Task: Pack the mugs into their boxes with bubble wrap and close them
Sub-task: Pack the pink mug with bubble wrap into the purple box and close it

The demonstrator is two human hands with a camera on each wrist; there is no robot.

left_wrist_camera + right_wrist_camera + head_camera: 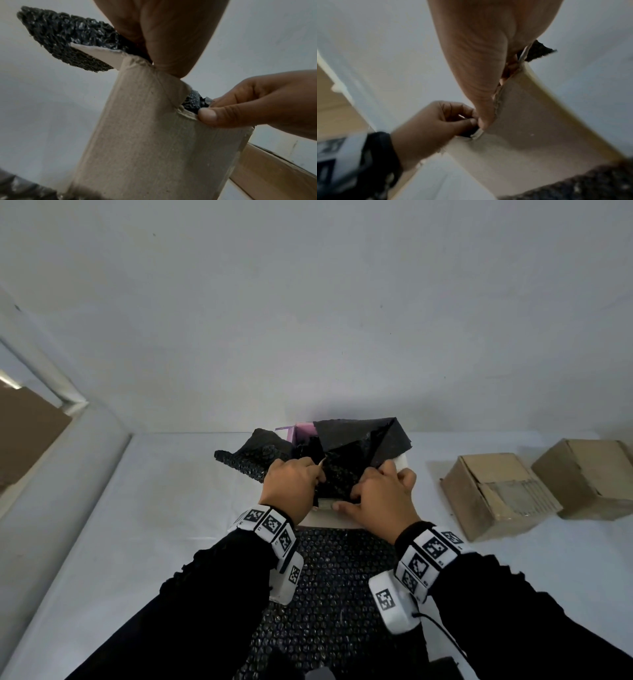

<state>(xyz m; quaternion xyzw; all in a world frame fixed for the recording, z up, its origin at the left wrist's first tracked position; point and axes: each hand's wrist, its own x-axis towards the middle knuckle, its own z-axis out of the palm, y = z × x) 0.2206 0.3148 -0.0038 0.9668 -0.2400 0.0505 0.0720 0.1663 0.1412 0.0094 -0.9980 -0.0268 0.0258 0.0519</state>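
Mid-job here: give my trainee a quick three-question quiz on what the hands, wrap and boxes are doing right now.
1. True or false: the white box under the hands is already closed.
2. What does the black bubble wrap do at the box's top? A) lies fully inside B) sticks up and spills over C) is absent
3. How many brown cardboard boxes stand to the right?

Key
1. False: it is open, with the left hand and right hand tucking wrap at its near edge.
2. B
3. Two
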